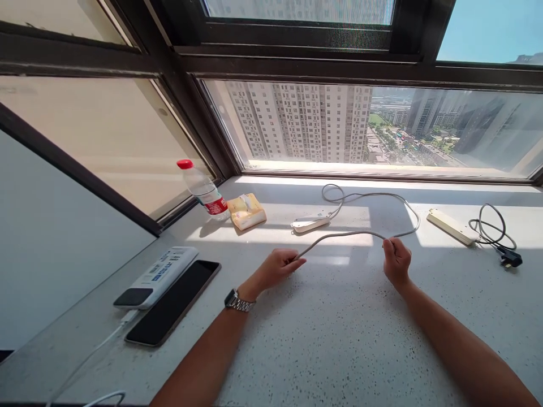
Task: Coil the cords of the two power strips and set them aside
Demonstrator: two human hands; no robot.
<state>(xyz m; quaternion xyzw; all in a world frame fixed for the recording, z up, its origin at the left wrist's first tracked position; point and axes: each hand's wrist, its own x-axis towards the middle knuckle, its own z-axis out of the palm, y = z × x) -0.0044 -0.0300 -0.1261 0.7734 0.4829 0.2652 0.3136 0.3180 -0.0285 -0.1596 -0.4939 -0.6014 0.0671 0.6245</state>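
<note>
A white power strip [311,224] lies on the speckled windowsill counter [339,328], and its long grey cable [365,198] loops away behind it. My left hand [278,267] grips one end of that cable near the counter's middle. My right hand [396,261] pinches the same cable further along, lifted slightly, so the stretch between my hands arches above the surface. A metal watch sits on my left wrist.
A second power strip [452,226] with a coiled black-plug cord [496,234] lies at right. A red-capped water bottle [203,191] and a yellow tissue pack [246,211] stand at back left. A phone [173,302], a power bank [133,297] and a remote-like device [163,271] lie at left.
</note>
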